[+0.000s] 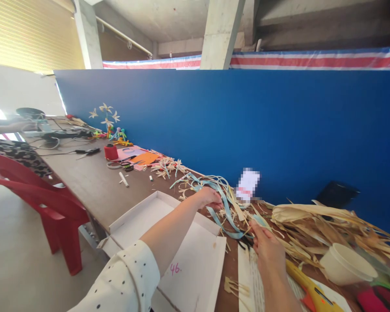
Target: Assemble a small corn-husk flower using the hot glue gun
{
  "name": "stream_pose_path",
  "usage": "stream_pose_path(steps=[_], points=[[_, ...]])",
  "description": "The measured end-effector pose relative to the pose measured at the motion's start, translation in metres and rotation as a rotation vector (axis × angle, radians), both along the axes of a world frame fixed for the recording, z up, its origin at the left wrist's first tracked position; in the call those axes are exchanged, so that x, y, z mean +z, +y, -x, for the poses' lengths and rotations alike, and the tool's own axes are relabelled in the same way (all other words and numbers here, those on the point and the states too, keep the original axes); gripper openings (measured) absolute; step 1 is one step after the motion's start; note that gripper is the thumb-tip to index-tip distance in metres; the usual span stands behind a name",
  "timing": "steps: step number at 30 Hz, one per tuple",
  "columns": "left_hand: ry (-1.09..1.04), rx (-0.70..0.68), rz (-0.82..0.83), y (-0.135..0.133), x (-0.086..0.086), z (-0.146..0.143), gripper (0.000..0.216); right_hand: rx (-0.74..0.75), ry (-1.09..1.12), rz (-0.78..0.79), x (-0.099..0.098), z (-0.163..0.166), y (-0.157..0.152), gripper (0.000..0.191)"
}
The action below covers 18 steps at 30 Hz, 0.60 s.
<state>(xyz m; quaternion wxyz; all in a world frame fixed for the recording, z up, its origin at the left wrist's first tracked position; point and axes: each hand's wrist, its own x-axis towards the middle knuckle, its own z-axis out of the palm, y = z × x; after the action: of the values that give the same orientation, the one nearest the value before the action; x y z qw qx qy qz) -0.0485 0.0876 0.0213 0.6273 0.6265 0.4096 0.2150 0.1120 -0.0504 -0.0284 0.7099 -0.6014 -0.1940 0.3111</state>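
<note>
My left hand (211,198) reaches across a white cardboard box lid (188,260) into a loose heap of light blue strips (228,203) and cream strips. Its fingers are curled; what they hold, if anything, is hidden. Nearer the front, my right hand (267,242) is closed in a pinch at a short light blue strip (260,220), whose end shows just beyond the fingertips. Pale dried husks (299,212) lie to the right of this hand. A yellow glue gun (310,288) rests beside my right forearm.
A cream tub (346,264) stands at the right. Along the blue partition (169,112) are a phone-like white panel (248,184), paper scraps, scissors (128,165), a red thread spool (111,152) and husk flowers (106,113). A red chair (61,212) is at left; another person's arm (6,128) shows beyond.
</note>
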Motion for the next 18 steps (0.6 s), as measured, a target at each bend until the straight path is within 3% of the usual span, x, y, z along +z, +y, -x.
stream_pose_path(steps=[8,14,18], points=[[-0.184,-0.130,0.156,-0.053,-0.006,-0.005,0.020,-0.012,-0.054,0.030,-0.001,-0.002,-0.001,0.035],[-0.190,0.014,0.073,-0.079,-0.018,-0.022,0.029,-0.021,-0.084,0.053,-0.001,-0.003,-0.003,0.035],[-0.254,0.054,0.046,-0.085,-0.030,-0.034,0.015,-0.045,-0.068,0.057,-0.001,-0.002,-0.003,0.036]])
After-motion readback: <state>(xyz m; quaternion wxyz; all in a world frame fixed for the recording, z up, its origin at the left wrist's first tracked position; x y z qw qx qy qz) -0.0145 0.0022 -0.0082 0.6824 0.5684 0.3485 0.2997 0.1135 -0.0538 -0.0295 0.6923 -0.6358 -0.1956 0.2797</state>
